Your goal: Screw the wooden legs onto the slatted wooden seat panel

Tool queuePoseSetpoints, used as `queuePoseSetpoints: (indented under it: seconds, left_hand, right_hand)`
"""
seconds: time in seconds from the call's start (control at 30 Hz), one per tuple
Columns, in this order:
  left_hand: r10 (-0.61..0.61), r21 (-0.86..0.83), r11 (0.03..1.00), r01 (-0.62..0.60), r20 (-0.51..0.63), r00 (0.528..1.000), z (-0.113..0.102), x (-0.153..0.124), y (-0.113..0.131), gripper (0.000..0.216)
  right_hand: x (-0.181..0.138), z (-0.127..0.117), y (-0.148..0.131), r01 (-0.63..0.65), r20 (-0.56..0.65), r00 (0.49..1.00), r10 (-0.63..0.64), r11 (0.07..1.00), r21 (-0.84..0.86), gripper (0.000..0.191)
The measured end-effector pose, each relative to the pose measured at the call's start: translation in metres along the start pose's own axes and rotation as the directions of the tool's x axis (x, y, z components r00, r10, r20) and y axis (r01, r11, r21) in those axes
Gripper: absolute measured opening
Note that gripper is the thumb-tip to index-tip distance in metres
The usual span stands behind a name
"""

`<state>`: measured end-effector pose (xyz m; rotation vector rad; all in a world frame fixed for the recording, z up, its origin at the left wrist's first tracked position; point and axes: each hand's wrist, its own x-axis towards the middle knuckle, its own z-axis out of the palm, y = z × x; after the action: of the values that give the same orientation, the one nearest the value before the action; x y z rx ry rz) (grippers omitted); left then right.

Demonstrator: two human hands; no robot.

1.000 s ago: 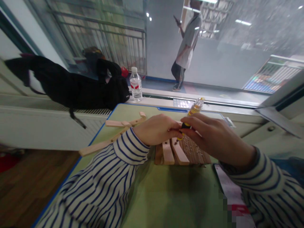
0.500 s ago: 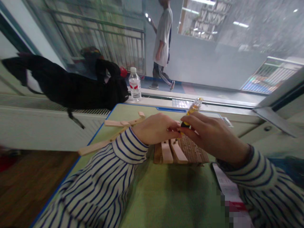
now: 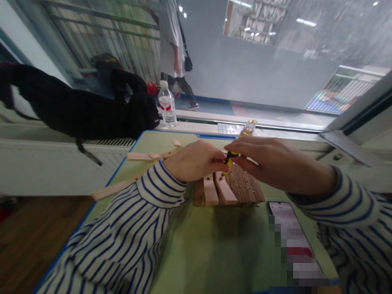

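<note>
A screwdriver with a clear, yellow and black handle stands tilted, its top leaning away to the right. My right hand holds the handle between thumb and fingers. Lower down, my left hand pinches the screwdriver near its yellow collar. The tip meets a pale wooden strip at a dark hole or screw; which one I cannot tell. Beside it lies a second pale strip with a hole. Both strips rest on a brown grooved wooden block dotted with small metal pins or screws.
Joined wooden strips lie left on the green table, partly behind my left arm. A phone lies near my right forearm. Behind stand a water bottle and a black bag. A person walks beyond the window.
My right hand has turned on the handle, its fingers now straighter and flatter over it. The view has shifted slightly, showing more of the phone. The person outside has moved left.
</note>
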<state>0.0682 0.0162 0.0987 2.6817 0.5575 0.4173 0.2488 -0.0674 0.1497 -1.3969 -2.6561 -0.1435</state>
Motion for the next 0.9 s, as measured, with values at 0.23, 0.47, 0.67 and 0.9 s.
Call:
queuePoseSetpoints:
  seconds: [0.23,0.47,0.67,0.9]
  left_hand:
    - [0.027,0.01,1.0,-0.027,0.008,1.0,-0.001,-0.001,0.0,0.024]
    - [0.065,-0.008,0.998,-0.065,0.01,0.998,0.002,-0.002,-0.003,0.024]
    - [0.066,-0.035,0.997,-0.066,0.013,0.998,0.0,-0.002,0.0,0.023]
    - [0.014,-0.017,1.0,-0.014,0.022,1.0,-0.003,-0.002,0.003,0.024]
  right_hand:
    - [0.001,0.005,0.002,-0.019,-0.039,0.999,0.019,1.0,-0.009,0.023]
    - [0.0,0.013,0.003,-0.043,-0.09,0.995,0.04,0.998,-0.037,0.03]
    - [-0.001,0.016,0.001,-0.061,-0.154,0.987,0.05,0.996,-0.068,0.03]
    - [0.0,0.017,-0.002,-0.078,-0.17,0.983,0.065,0.995,-0.069,0.032]
